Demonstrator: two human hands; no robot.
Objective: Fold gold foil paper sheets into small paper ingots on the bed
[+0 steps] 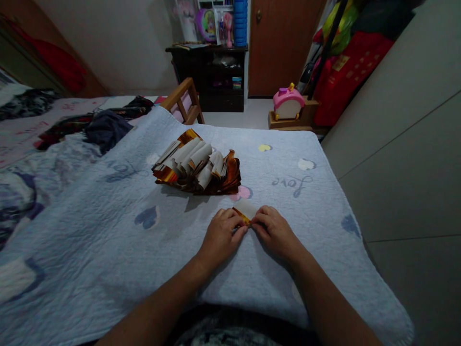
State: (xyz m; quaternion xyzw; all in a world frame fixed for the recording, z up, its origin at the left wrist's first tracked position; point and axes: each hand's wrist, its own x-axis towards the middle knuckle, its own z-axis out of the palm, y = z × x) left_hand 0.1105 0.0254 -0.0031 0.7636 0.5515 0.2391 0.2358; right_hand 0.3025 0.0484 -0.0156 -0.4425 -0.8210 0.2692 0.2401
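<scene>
1. The small gold-and-white sheet (246, 209) lies on the blue quilt (288, 230), near you.
2. Your left hand (224, 231) and right hand (274, 229) nearly meet, each pinching its near edge.
3. Beyond, to the left, sits the loose pile of gold-and-white sheets (197, 166).

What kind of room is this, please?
It looks like a bedroom in a home: there is a quilt with hearts, clothes lying on what may be a bed, and a wooden door behind.
</scene>
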